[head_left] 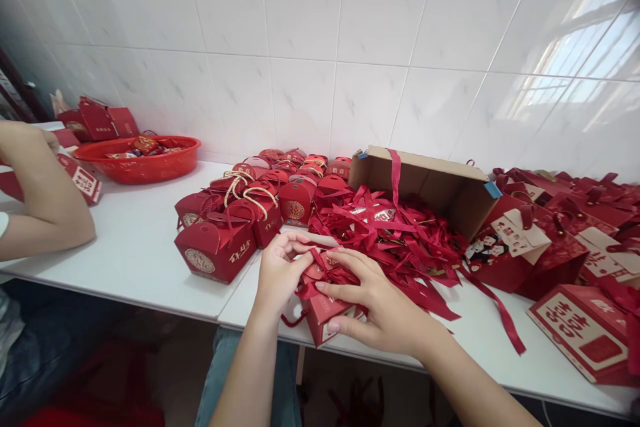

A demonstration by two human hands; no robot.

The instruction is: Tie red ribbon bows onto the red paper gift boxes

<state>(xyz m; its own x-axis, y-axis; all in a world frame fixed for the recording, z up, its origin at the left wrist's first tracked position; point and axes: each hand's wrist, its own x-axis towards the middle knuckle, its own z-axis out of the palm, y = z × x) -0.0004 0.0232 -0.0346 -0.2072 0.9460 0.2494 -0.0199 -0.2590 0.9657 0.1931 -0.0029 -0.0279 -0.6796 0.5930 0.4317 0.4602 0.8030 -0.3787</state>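
Observation:
A small red gift box (pixel 323 313) stands at the table's front edge, with red ribbon (pixel 320 270) gathered on its top. My left hand (pixel 284 271) pinches the ribbon from the left side; its fingertips partly hide what they hold. Over the right side of the box lies my right hand (pixel 373 297), with fingers on the top and thumb side against the wall, holding it. A dark red cord (pixel 295 320) loops out at the box's left. Loose red ribbons (pixel 395 233) heap up just behind my right hand.
Finished-looking red boxes (pixel 217 247) with cord handles crowd the left. An open cardboard carton (pixel 425 180) lies behind the ribbons. More red boxes (pixel 585 327) fill the right. Farther left are a red basin (pixel 145 167) of wrapped sweets and another person's arm (pixel 45 193).

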